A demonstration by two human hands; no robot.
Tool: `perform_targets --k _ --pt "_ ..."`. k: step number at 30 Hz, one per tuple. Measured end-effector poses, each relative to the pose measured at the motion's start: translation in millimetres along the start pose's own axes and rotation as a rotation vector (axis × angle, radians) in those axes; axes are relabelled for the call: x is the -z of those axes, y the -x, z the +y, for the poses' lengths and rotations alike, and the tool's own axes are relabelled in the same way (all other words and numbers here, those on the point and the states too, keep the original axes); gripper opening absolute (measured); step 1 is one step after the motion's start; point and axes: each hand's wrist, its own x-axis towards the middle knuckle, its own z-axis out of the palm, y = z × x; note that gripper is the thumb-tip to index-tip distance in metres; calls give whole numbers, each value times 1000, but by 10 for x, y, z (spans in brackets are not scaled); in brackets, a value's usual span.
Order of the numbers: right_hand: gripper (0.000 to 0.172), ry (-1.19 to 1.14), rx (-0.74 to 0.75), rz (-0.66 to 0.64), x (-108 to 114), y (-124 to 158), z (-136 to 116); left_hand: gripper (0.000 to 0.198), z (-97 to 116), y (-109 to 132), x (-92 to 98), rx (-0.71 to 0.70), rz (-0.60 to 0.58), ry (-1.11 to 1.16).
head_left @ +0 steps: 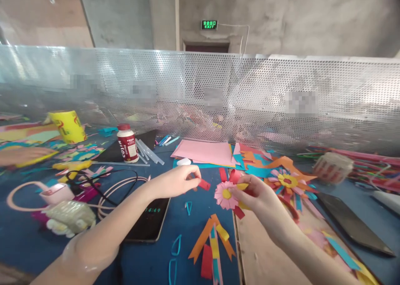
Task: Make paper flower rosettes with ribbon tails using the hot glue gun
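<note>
Over the middle of the blue table (146, 264), you have two hands facing inward, one piece to each. Item: your left hand (183, 180), thumb and fingertips closed on a red strip (204, 185); the strip sticks out past the tips on the right, its long axis slanting a little downward to the right, free end toward the flower. Item: your right hand (258, 193), thumb and fingers pinching a pink flower (221, 198) at its right side; yellow centre (226, 193) turned toward you, red pieces (239, 212) jutting out above and below, one yellow piece (242, 186) beside the fingertips. Relation to mind: flower to the right of your left fingertips and slightly lower; strip between the two, near the pink edge, apart from it, a narrow patch of blue showing in the gap. Nearer hand to the flower: your right, which grips it. Nearer to the strip: your left. Whether strip and flower stand at one height, you cannot tell from this single view. Below the gap: a blue loop (187, 206) and a ribbon bundle (214, 243), tails toward you. Beyond: pink paper (203, 149). Right, near your right wrist: a second flower (287, 181), yellow-centred.
</note>
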Motion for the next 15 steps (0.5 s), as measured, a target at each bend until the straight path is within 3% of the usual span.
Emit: perform_targets --k 15 --pt "36 -134 9 13 -153 150 201 17 31 24 -117 -163 -7 116"
